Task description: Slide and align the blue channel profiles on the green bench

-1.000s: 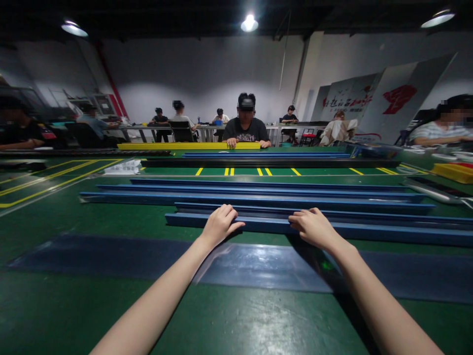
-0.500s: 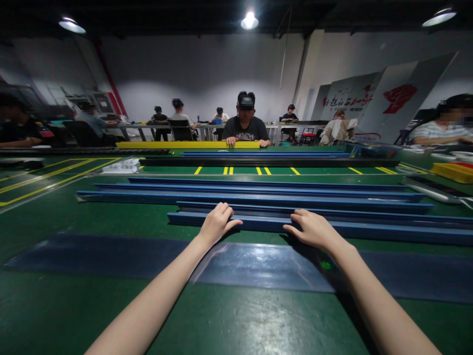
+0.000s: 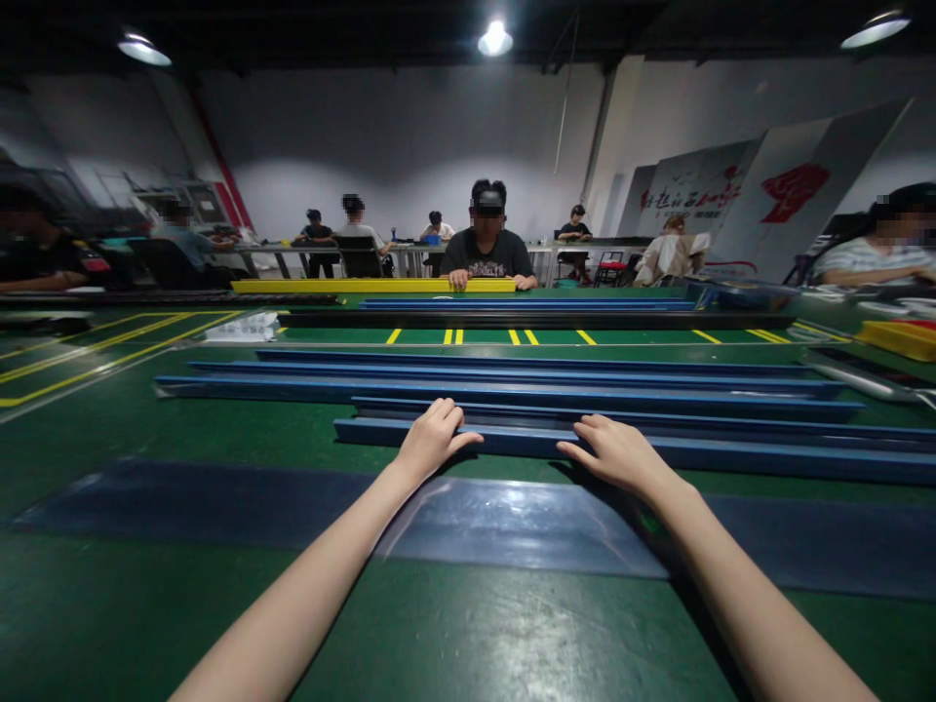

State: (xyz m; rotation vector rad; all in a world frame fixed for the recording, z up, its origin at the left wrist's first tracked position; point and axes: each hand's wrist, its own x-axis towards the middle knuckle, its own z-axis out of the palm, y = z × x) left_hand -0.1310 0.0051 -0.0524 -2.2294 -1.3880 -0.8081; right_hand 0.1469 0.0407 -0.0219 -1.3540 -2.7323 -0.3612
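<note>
A long blue channel-shaped strip [image 3: 523,445] lies across the green table [image 3: 468,639]. My left hand [image 3: 433,436] grips it near its left end, fingers over the channel and thumb along the front wall. Further right, my right hand [image 3: 612,450] holds the same strip, its fingers curled over the edge and the thumb at the near side. Nearer to me, under my forearms, a flat clear film strip [image 3: 512,526] lies on the table.
More blue strips [image 3: 409,385] lie just beyond, with a black strip [image 3: 526,320] behind them. Across the table a person [image 3: 487,249] has both hands on a yellow strip [image 3: 366,286]. A yellow tray [image 3: 896,339] and a silver-edged device [image 3: 863,375] are at the right.
Both hands keep their hold on the blue strip, with hardly any movement. The view has shifted very slightly.
</note>
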